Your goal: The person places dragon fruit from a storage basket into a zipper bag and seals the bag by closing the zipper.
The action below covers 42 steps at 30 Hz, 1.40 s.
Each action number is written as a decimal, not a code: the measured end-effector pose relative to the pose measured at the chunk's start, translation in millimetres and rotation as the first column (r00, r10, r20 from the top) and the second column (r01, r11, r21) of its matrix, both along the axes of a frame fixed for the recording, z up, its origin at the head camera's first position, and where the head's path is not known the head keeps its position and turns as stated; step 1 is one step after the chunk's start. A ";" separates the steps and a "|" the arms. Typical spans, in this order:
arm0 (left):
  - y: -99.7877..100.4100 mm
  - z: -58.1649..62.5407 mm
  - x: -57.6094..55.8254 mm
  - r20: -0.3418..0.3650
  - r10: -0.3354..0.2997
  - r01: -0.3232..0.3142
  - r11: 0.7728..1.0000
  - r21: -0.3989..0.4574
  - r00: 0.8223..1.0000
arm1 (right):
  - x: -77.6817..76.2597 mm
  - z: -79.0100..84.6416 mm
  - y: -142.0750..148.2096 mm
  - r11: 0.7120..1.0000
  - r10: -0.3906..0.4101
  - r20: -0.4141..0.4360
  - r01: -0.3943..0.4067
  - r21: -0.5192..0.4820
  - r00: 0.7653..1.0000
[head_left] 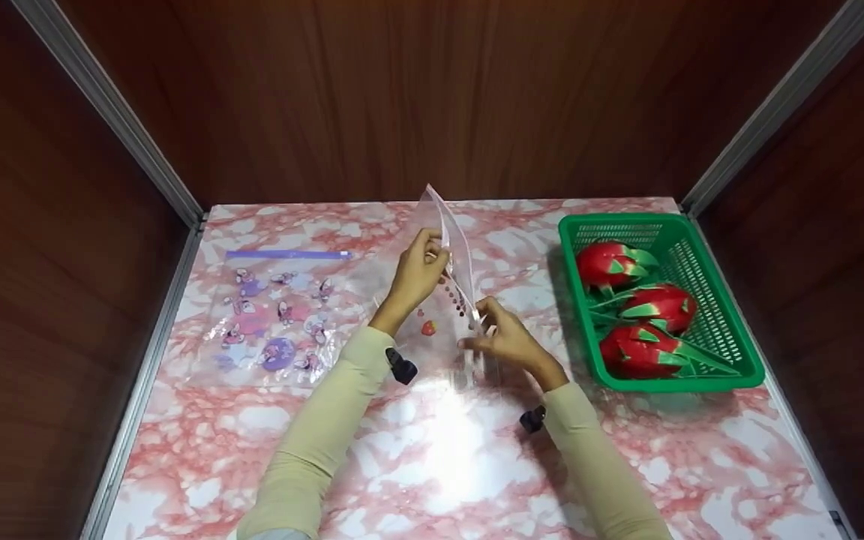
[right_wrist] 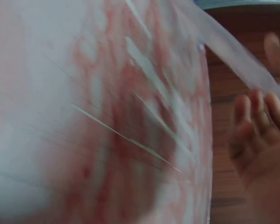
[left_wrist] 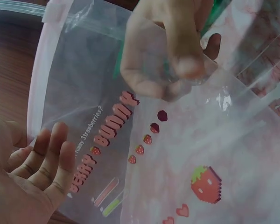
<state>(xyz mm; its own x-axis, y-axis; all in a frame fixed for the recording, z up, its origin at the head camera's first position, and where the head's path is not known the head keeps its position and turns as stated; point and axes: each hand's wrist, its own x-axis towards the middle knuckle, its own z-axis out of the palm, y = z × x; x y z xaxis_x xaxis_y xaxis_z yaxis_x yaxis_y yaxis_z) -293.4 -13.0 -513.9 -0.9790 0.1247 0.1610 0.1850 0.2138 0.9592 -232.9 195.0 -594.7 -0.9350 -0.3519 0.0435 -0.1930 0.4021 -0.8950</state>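
Note:
A clear zip bag [head_left: 432,349] with a pink zip edge and strawberry prints stands raised over the middle of the table, tilted. My left hand [head_left: 418,274] pinches its zip edge about halfway along. Near the lower end of that edge, my right hand [head_left: 507,334] grips the bag between thumb and fingers. "Berry Bunny" lettering [left_wrist: 116,119] shows on the film in the left wrist view, close by the left fingers [left_wrist: 51,158]. The right wrist view has the right hand [right_wrist: 263,140] beside the pale zip strip [right_wrist: 233,51].
Flat on the left lies another clear bag [head_left: 278,311] with a purple zip and cartoon prints. A green basket [head_left: 672,385] on the right holds three red dragon fruits [head_left: 638,352]. Brown panels [head_left: 417,97] enclose the marbled table [head_left: 267,450] at the back and sides.

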 end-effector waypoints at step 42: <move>12.0 -9.8 14.0 -0.035 -0.159 0.157 0.986 -0.061 0.987 | -27.3 54.6 -16.8 0.936 -0.192 0.066 0.203 -0.288 0.979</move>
